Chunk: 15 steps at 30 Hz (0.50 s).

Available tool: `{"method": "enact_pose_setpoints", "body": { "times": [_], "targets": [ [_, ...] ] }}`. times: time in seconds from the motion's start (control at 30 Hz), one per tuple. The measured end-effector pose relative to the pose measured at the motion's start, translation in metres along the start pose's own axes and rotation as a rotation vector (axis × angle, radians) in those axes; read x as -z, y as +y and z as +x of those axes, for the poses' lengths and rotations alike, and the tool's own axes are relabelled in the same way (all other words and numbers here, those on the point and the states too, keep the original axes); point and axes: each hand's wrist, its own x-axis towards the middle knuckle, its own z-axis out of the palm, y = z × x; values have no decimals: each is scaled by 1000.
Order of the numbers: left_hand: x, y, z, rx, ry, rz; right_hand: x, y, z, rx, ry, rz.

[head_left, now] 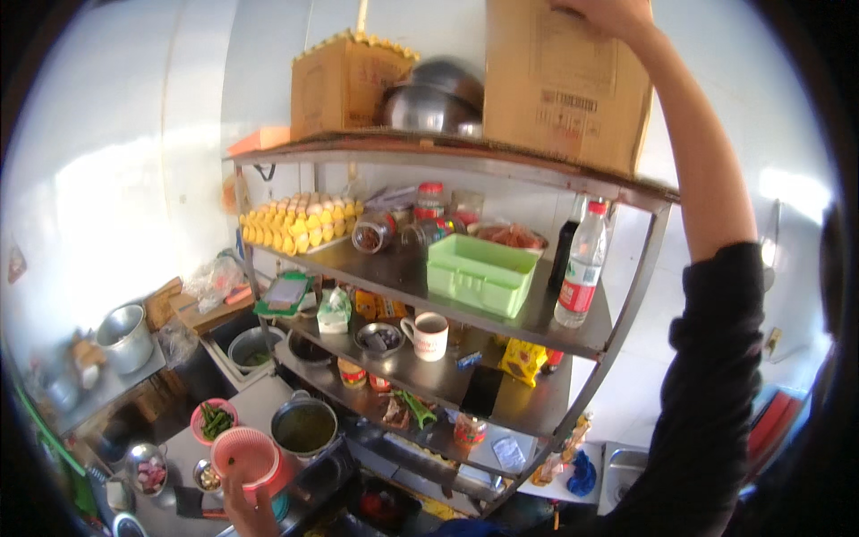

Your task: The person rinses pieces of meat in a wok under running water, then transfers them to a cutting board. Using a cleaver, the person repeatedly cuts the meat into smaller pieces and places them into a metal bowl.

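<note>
My right hand (607, 17) is raised to a large cardboard box (564, 87) on the top of a metal shelf rack; its fingers hook at a dark slot in the box, partly cut off by the picture's upper edge. Low down on the left, my left hand (248, 503) holds the near rim of a pink plastic basket (247, 453), somewhat blurred. Around that basket stand a smaller pink basket of green peppers (216, 421), a small bowl of pale pieces (208, 474), a metal bowl of reddish pieces (149, 473) and a metal pot with dark liquid (304, 426).
The rack's upper board (429, 142) also bears another carton (342, 87) and metal bowls (435, 101). Below are egg trays (295, 221), a green plastic box (480, 272), a plastic bottle (582, 268) and a mug (429, 335). A sink (625, 470) is at lower right.
</note>
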Motion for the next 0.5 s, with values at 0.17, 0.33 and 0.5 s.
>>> {"method": "enact_pose_setpoints", "body": {
  "times": [0.17,0.33,0.5],
  "targets": [
    [31,185,188,-446,26,-402,95,-42,-27,20,59,-11],
    [34,308,293,-791,149,-794,116,-38,-71,287,484,-133],
    [66,404,360,-930,339,-910,151,-54,-109,382,563,-51]
  ]
}}
